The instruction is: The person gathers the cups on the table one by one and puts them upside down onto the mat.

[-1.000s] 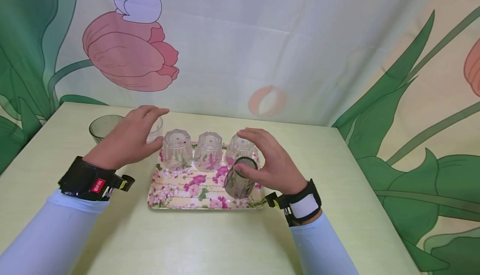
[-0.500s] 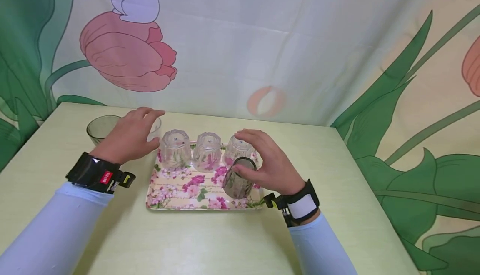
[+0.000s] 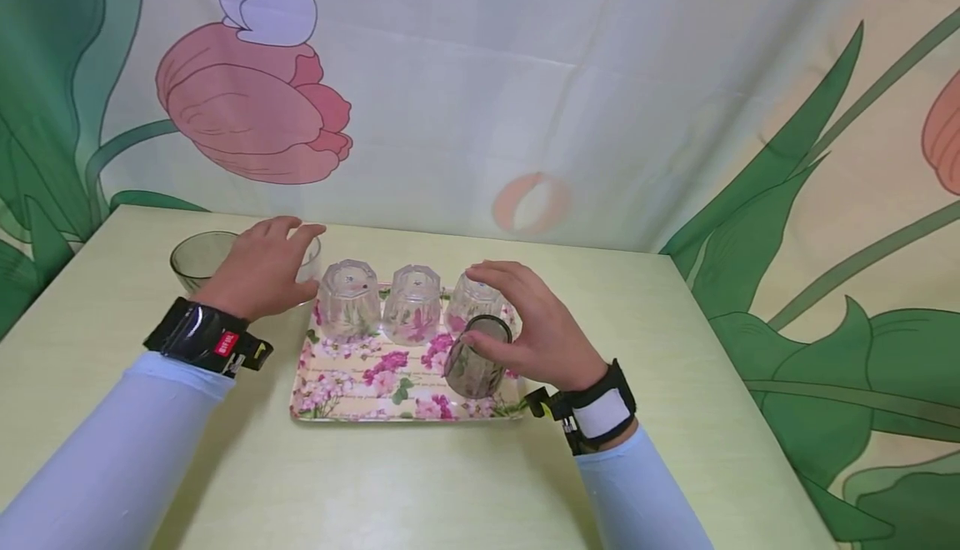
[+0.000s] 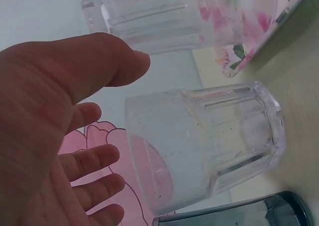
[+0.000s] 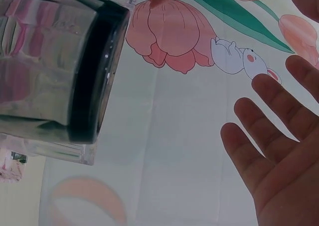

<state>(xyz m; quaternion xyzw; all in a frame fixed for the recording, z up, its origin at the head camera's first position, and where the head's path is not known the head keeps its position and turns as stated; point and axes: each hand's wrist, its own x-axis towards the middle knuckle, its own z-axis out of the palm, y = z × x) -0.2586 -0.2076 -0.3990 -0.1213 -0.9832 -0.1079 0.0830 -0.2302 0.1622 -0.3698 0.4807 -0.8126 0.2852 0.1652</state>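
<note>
- At the left of the head frame, a smoky green glass vessel [image 3: 192,260] stood rim-up on the pale yellow-green table [image 3: 600,500], off the tray.
- The left hand [image 3: 262,271] hung beside it, thumb and fingers wide, curved as if to suit a round wall, holding nothing.
- That hand mostly hid a clear faceted glass tumbler [image 4: 204,146] from the head camera; the left wrist view showed it rim-up, apart from the fingers.
- At centre, three clear faceted tumblers [image 3: 412,304] stood base-up in a row along the far side of a pink-flowered rectangular tray [image 3: 348,367], probably rim-down for steadiness.
- Right of centre, near the tray's front corner, stood a dark grey glass tumbler [image 3: 472,367], apparently base-up too.
- The right hand [image 3: 540,333] was furthest right, its thumb overlapping that glass from above; the right wrist view showed wide-spread fingers well apart from it.
</note>
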